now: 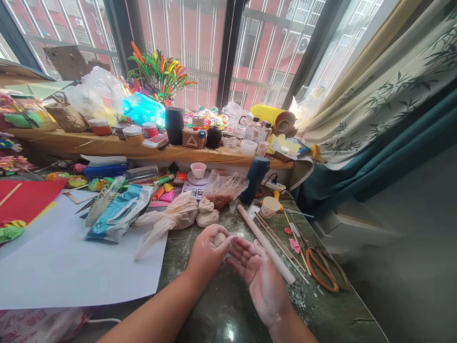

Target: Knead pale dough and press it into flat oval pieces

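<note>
My left hand (207, 250) is curled round a small pale ball of clay (219, 238), which shows between its fingers. My right hand (255, 271), dusted white, lies open palm up just to the right, its fingertips touching the left hand. Both hover over a dark green marbled tabletop (232, 309). Two more lumps of pale clay (207, 213) sit just beyond the hands. A long white rolling rod (266, 243) lies diagonally to the right of my right hand.
A large white paper sheet (64, 262) covers the left side, with a blue-and-white packet (117, 212) and crumpled plastic (171, 216) on it. Thin sticks and orange-handled scissors (321, 269) lie at right. A paper cup (269, 206), dark bottle (254, 178) and cluttered shelf (143, 147) stand behind.
</note>
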`<state>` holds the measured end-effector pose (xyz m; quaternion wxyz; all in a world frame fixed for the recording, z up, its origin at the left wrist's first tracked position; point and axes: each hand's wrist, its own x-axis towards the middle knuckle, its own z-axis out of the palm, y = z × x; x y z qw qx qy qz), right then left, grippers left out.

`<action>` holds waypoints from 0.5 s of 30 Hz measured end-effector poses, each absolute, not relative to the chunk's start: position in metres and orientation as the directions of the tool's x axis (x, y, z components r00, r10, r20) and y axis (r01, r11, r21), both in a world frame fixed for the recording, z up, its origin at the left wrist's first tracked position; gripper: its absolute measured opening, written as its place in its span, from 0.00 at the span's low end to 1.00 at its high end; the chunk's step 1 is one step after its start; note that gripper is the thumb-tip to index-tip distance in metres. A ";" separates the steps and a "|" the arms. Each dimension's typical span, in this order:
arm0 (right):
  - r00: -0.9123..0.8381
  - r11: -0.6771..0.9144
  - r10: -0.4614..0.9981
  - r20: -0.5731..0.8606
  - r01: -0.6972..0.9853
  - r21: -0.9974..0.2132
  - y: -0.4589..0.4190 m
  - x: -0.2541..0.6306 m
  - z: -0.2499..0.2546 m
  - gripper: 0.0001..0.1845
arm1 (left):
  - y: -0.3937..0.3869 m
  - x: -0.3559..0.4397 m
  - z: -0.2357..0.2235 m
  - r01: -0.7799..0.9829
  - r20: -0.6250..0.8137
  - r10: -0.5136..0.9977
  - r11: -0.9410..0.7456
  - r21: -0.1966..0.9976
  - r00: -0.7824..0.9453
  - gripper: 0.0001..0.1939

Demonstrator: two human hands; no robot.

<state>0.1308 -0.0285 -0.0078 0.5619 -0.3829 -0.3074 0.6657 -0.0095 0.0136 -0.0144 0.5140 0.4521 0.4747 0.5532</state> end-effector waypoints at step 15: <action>-0.116 -0.268 0.951 -0.288 -0.776 -0.571 -0.028 0.109 -0.028 0.20 | 0.005 -0.003 -0.004 0.148 0.178 0.963 -0.210 0.966 0.201 0.09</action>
